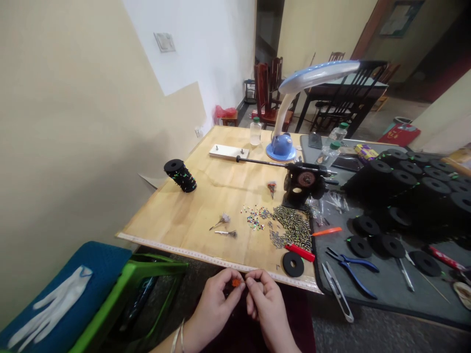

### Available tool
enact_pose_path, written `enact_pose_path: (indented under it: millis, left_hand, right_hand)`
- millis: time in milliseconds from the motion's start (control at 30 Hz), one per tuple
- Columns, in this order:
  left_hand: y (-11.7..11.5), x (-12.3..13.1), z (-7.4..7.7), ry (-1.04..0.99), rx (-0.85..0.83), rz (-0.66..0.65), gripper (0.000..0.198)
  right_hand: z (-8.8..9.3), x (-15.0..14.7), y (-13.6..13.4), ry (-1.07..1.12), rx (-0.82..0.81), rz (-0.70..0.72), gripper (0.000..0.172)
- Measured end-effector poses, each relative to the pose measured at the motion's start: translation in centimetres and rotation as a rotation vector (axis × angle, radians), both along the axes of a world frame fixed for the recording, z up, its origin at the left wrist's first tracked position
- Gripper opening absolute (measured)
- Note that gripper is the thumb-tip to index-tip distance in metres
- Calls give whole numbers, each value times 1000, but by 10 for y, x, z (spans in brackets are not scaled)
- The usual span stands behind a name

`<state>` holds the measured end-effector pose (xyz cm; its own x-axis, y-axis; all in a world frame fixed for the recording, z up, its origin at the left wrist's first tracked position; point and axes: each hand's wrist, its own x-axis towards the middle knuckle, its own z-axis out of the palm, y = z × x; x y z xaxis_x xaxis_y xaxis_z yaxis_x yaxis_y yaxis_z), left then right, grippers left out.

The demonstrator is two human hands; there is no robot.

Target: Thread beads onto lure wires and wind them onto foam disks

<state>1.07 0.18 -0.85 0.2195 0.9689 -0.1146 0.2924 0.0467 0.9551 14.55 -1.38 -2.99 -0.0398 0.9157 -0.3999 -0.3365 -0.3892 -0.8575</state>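
Note:
Just in front of the table's near edge, my left hand [218, 303] pinches a small orange piece [236, 283] between thumb and forefinger. My right hand [265, 300] is closed beside it, thumb and fingertips together close to the piece. Whatever its fingers hold is too small to make out. Beyond the hands lie a heap of small metal pieces [294, 225] and scattered coloured beads [254, 218]. A black foam ring [293, 264] and a red lighter-like object [300, 253] lie near the edge. Two small feathery bundles [224, 218] rest left of the beads.
A black clamp device [305, 181] with a long rod stands by a blue lamp [282, 146]. On the grey mat lie blue-handled pliers [355, 267], tweezers [336, 291] and several black foam spools [401, 184]. Another spool [180, 175] stands left. A glove [55, 304] lies on a seat.

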Motion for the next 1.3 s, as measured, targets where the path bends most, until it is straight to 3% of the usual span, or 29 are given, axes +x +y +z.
enact_pose_path:
  millis: [300,467,667,867,1133,1300]
  left_hand:
    - [1,2,1,-30,-31,-40,15]
    - [3,1,-5,-138,-134,-41,14]
    - [4,2,2,-263,-234,-45,19]
    - [6,4,2,-250,-330,-35,2]
    - [6,2,-1,-90,-121,-41,9]
    - [4,4,-3,-19,-80,-54,7]
  right_hand:
    - [-4,-1,2,92,-10,-52,43]
    - [-5,2,5,129,-17,-132,43]
    - [-4,3,3,75,41,-109,42]
    - [0,3,2,49,33,-80,46]
    - [-4,4,0,95,22,-52,43]
    - [-5,4,0,112,19,-41,45]
